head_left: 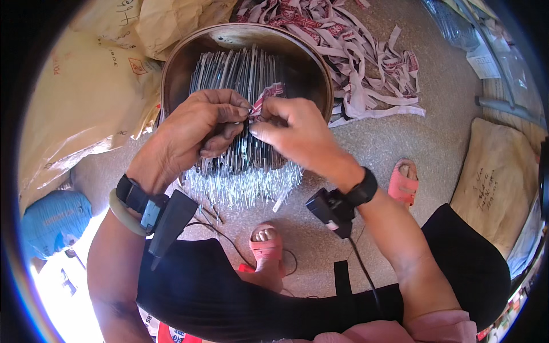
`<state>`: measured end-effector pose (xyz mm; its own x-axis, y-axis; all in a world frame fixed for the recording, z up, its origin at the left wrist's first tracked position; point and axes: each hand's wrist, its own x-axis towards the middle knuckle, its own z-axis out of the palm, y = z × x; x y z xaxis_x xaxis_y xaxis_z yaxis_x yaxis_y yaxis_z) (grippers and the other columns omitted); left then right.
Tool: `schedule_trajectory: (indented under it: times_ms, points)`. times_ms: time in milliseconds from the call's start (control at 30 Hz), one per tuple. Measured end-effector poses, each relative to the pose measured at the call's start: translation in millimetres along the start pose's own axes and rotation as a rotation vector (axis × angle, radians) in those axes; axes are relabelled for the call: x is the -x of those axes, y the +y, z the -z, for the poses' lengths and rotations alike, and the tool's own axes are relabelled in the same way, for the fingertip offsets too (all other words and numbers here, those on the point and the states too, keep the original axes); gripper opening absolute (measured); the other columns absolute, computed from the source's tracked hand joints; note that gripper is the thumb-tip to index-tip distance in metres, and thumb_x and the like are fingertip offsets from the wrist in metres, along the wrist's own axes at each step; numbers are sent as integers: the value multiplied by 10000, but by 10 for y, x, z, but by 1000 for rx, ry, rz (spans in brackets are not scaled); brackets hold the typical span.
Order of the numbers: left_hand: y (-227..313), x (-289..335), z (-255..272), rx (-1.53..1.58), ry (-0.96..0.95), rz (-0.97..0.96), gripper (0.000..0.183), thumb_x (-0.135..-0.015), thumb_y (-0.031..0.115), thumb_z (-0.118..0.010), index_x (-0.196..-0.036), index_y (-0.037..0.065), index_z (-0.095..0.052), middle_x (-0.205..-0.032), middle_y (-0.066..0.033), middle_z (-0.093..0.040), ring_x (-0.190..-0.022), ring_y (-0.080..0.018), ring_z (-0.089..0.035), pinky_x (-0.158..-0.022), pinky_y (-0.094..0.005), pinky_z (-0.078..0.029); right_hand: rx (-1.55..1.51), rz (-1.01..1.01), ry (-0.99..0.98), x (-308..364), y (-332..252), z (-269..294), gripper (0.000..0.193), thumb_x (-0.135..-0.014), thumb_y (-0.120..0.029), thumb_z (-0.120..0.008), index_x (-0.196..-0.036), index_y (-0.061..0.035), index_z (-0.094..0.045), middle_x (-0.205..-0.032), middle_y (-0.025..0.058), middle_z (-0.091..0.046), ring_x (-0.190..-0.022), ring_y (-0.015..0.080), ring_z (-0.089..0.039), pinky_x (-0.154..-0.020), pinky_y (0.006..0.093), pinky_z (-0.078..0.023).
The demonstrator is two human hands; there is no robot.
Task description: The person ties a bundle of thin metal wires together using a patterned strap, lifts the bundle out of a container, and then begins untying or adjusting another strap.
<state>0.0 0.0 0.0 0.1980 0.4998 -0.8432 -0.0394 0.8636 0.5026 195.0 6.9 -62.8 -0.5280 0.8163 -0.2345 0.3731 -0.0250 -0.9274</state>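
Observation:
Both my hands meet over a wide brown basin holding a dense bundle of thin metal strips. My right hand is closed, its thumb and fingers pinching a short red-and-white fabric strip whose free end sticks up. Right beside it, my left hand pinches with thumb and forefinger at the lower end of the fabric; whatever lies between those fingertips is too small to make out. Shiny ends of the metal strips fan out beyond the basin's near side.
A tangled heap of red-and-white fabric strips lies on the floor behind and right of the basin. Large tan sacks stand at the left, another tan sack at the right. A blue bag sits far left. A black cable trails near my sandalled foot.

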Motion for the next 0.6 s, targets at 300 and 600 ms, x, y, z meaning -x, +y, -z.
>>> schedule_trajectory:
  times_ms: [300, 600]
  points:
    - [111, -42, -3, -361, 95, -184, 88, -877, 28, -560, -952, 49, -600, -663, 12, -537, -513, -31, -426, -390, -193, -262, -3, 128, -176, -131, -52, 274, 275, -767, -254, -589, -842, -30, -730, -711, 165, -659, -629, 312, -615, -645, 405, -479]
    - [18, 70, 148, -507, 341, -310, 327, -857, 89, -717, -1140, 4, -576, -704, -22, -593, -622, -88, -533, -537, -232, -393, 220, -28, -488, -248, 68, 524, 456, -881, -466, -699, -800, -17, -711, -640, 57, -605, -620, 148, -540, -613, 315, -408]
